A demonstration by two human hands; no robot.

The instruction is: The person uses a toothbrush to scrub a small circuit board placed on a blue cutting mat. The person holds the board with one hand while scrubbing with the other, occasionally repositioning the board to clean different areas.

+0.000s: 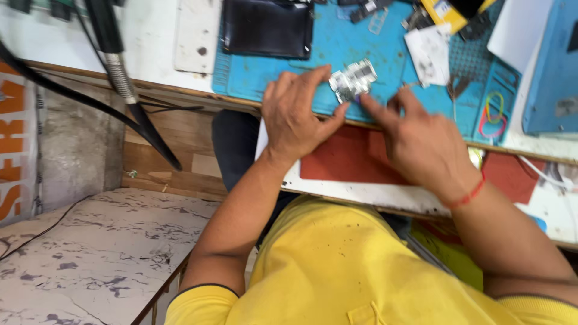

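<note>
My left hand (298, 114) and my right hand (415, 141) both hold a small silvery circuit board (353, 80) over the near edge of a blue work mat (349, 42). Left thumb and fingers pinch its left side. The right index finger touches its lower right edge. A red thread band circles my right wrist. My yellow shirt fills the bottom of the view.
On the mat lie a black phone or case (268, 27), a white slip of paper (428, 54), small parts and coloured rubber bands (495, 111). A white plate (197, 36) lies left of the mat. A black lamp arm with a spring (123, 78) slants at left. A red pad (346, 156) sits under my hands.
</note>
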